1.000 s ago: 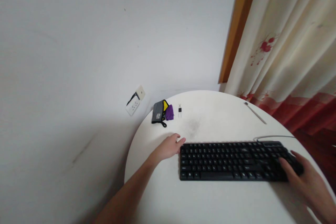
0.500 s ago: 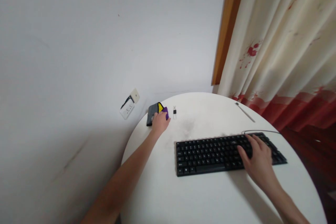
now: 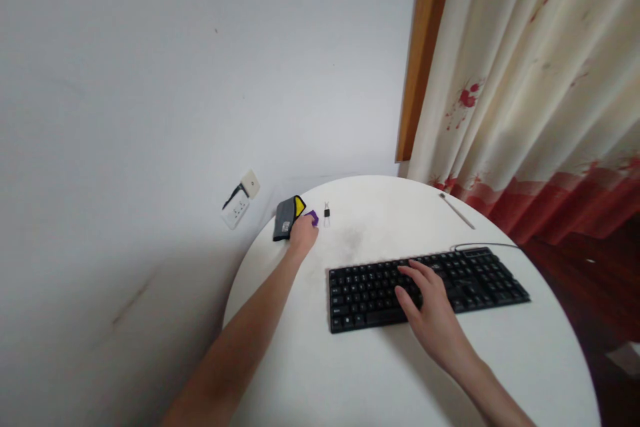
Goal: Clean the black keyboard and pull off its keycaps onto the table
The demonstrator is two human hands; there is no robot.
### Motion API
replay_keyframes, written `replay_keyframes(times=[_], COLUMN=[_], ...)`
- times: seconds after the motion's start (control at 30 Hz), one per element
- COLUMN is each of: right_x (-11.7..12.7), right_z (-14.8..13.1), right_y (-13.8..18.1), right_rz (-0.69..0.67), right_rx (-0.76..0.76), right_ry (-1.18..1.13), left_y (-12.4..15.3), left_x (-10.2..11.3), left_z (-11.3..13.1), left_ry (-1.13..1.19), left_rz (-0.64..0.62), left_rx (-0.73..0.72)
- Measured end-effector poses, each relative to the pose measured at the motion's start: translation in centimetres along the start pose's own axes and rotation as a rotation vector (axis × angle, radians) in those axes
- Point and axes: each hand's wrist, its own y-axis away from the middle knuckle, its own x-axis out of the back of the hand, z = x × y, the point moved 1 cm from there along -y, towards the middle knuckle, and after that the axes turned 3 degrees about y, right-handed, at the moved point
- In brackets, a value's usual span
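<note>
My left hand is closed around a small purple cloth at the far left of the table; only part of the cloth shows past the fingers. Touching or just beside that hand lies a grey pouch-like item with a yellow patch. A black binder clip with wire handles rests a little to the right of the cloth. Over the middle of a black keyboard hovers my right hand, fingers spread and holding nothing. Whether its fingertips touch the keys I cannot tell.
The round white table stands against the wall. A thin stick-like brush lies near its far right edge, beyond the keyboard cable. A wall socket is at the left, and a flowered curtain hangs at the right.
My right hand has moved left across the keyboard, from its right part to the middle. My left hand has drawn the purple cloth slightly away from the grey item. The view has shifted slightly.
</note>
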Motion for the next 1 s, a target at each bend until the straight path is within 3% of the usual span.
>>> replay_keyframes(times=[0.17,0.27,0.33,0.43,0.57,0.7,0.77,0.9,1.0], right_x=[-0.7,-1.9,-2.9,-4.0,-4.6,-4.6,-4.5,-4.4,-4.5], right_z=[-1.8,-3.5,-4.6,-5.9,-5.9,-4.6,-4.0,-3.6,-3.5], right_y=[0.2,0.5,0.5,-0.2,-1.6,-2.2,-2.4,-2.4,-2.1], right_rz=[-0.082,-0.185,-0.239,-0.269,-0.234,-0.183,-0.186,-0.139,-0.153], right_rx=[-0.052,-0.146,-0.238,-0.292,-0.319,-0.409,-0.452,-0.602,-0.647], right_ry=[-0.17,-0.349,-0.458,-0.584,-0.632,-0.706,-0.757,-0.939,-1.007], left_y=[3.7,8.0,11.2,15.3,18.5,19.0,18.3,15.3,12.5], left_x=[1.6,2.2,2.6,3.5,4.2,4.3,4.7,5.8,5.3], left_z=[0.8,2.8,4.6,7.4,9.8,10.3,10.1,8.9,7.5], left_ry=[0.152,0.588,0.765,0.817,0.786,0.747,0.798,0.914,0.869], left_rz=[0.121,0.211,0.174,0.065,-0.059,-0.171,-0.215,-0.252,-0.223], left_rx=[0.0,-0.007,-0.004,-0.089,-0.344,-0.603,-0.662,-0.58,-0.498])
